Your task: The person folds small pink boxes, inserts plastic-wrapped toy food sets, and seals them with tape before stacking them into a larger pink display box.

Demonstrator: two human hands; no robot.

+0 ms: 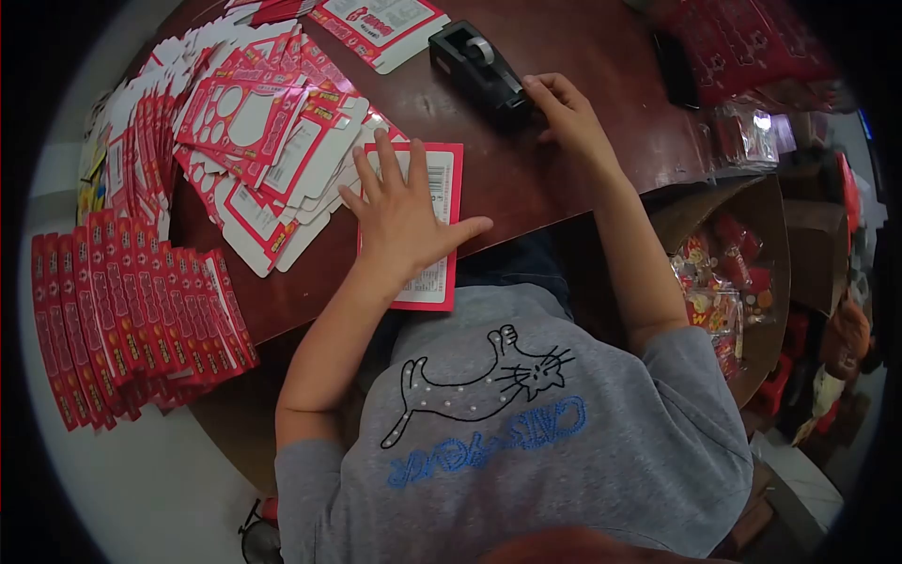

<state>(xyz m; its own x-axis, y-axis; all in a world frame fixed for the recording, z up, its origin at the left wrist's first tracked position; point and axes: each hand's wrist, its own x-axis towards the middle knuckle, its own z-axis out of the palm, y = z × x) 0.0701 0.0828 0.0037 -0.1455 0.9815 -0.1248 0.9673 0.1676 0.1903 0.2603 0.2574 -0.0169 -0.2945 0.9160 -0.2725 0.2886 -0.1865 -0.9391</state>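
Note:
My left hand [402, 214] lies flat with fingers spread on a pink-and-white printed box [442, 188], which rests at the table's near edge and sticks out over it. A barcode shows beside the hand. My right hand [571, 117] is at the near end of a black tape dispenser [479, 75], its fingers bent around that end and the thumb below. Whether a piece of tape is between the fingertips is too small to see. A clear roll sits in the dispenser. Flat pink-and-white cartons [319, 155] lie spread just left of the box.
Upright pink boxes [132, 310] stand in a row at the left edge. Another flat carton [381, 28] lies behind the dispenser. Red packaging [752, 47] is at the back right. Below the table's right side, an open cardboard box [775, 244] holds small colourful packets.

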